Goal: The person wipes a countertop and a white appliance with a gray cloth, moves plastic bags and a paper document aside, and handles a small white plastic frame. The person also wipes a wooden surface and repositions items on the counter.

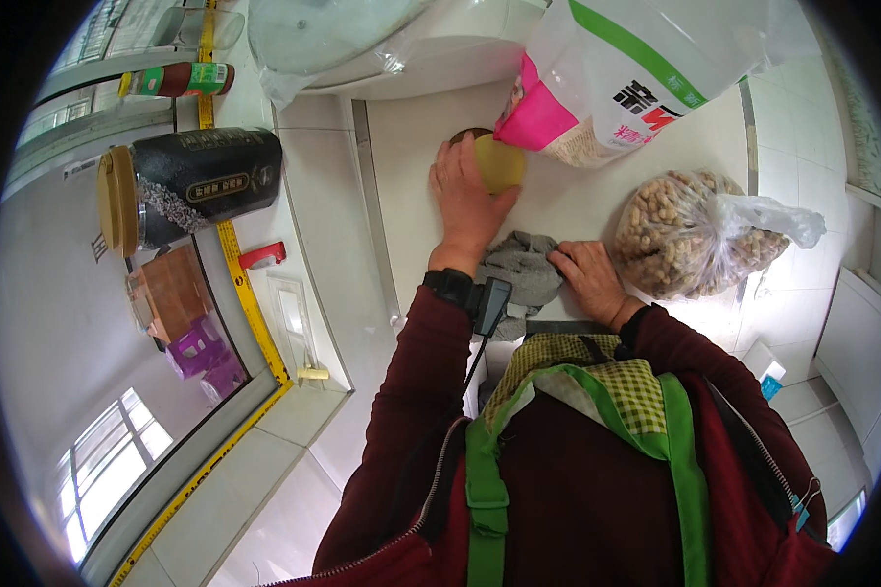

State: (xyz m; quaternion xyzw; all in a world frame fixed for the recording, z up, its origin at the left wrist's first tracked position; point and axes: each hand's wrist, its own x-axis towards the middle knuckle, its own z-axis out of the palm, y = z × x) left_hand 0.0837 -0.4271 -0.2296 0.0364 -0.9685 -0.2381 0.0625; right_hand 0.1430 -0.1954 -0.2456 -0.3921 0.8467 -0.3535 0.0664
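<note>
My left hand [473, 187] is curled around a round object with a flat yellow top [503, 165], its fingers over one side and its thumb along the near edge. A dark brown rim shows past the fingertips; the rest of it is hidden. On the white surface [404, 205] nearer to me lies a crumpled grey cloth [525, 271]. My right hand [591, 279] pinches the cloth's right edge with its fingertips. Just beyond the yellow top stands a plastic bag with a pink corner and green stripe [595, 95]. A knotted clear bag of peanuts [672, 235] sits right of my right hand.
Along the left ledge are a black jar with a gold lid [205, 183], a sauce bottle [183, 79], a clear glass [198, 29] and a red plastic item [263, 254]. A white appliance with a plastic-draped lid [323, 37] stands at the back.
</note>
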